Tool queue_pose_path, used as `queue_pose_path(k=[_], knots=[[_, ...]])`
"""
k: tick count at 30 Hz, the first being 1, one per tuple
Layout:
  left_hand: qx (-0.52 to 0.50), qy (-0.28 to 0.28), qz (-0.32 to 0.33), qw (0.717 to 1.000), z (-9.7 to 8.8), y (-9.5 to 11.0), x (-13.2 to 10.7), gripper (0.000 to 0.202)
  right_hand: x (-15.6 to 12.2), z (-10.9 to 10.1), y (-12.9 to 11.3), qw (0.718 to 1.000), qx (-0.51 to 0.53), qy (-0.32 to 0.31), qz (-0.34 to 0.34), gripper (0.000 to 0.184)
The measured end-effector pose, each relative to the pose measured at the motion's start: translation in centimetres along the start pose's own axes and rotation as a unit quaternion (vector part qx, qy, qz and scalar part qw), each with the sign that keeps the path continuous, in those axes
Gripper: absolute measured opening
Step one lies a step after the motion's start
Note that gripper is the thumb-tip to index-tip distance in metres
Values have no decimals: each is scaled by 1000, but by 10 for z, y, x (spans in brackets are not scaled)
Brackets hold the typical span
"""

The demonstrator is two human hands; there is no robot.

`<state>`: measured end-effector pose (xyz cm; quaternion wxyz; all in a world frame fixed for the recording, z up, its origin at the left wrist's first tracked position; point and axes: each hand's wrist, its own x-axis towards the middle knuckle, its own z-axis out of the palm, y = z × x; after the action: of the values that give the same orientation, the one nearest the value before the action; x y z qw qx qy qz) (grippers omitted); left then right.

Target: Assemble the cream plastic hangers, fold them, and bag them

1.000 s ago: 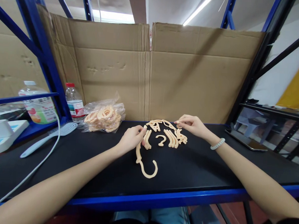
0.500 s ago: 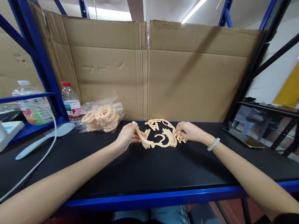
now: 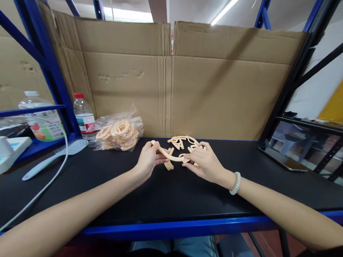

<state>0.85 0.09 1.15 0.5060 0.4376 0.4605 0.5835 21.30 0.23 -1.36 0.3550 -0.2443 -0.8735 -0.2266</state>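
A beige plastic folding hanger (image 3: pixel 171 157) is held up just over the black tabletop, curving between both hands. My left hand (image 3: pixel 149 158) grips its left end between thumb and fingers. At its other end, my right hand (image 3: pixel 205 161) pinches the hanger near the joint; the fingers cover part of it. Beneath and behind it lie loose beige hanger pieces (image 3: pixel 169 165), some hidden by my right hand. Another assembled-looking beige hanger (image 3: pixel 184 139) rests farther back, near the cardboard.
A clear bag of beige pieces (image 3: pixel 120 133) stands at the back left, beside a red-capped bottle (image 3: pixel 85 118). A pale hairbrush (image 3: pixel 55 159) and a white cable (image 3: pixel 52 179) lie further left. Cardboard (image 3: pixel 128 80) walls the back; a dark flat device (image 3: pixel 282 159) lies at right.
My right hand has moved left and nearer, from the small pieces on the right to the hanger's right end. My left hand keeps its grip at the left end.
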Motion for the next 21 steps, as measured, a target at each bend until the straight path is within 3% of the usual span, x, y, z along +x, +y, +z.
queue_pose_path(k=[2, 3, 5, 6, 8, 10, 11, 14, 21], knots=[[29, 15, 57, 998, -3, -4, 5, 5, -2, 2, 1, 1000, 9, -7, 20, 19], [63, 27, 114, 991, -5, -6, 7, 13, -2, 3, 1, 1000, 9, -11, 25, 18], [191, 33, 274, 942, -10, -8, 11, 30, -2, 3, 0, 1000, 1, -12, 29, 17], [275, 7, 356, 893, -12, -8, 12, 33, -2, 3, 0, 999, -5, -11, 30, 16], [420, -79, 475, 769, -15, -8, 10, 31, -2, 2, -1, 999, -16, -10, 30, 17], [501, -158, 522, 672, -16, -8, 6, 26, -2, 2, -2, 999, -23, -10, 28, 17], [525, -182, 526, 644, -15, -9, 4, 23, -2, 2, -2, 999, -24, -10, 23, 17], [561, -217, 509, 616, -12, -13, 1, 9, -1, 1, -6, 1000, -25, -18, 7, 18], [606, -268, 473, 581, -12, -9, 1, 11, -2, -2, -11, 999, -14, -34, -17, 22]])
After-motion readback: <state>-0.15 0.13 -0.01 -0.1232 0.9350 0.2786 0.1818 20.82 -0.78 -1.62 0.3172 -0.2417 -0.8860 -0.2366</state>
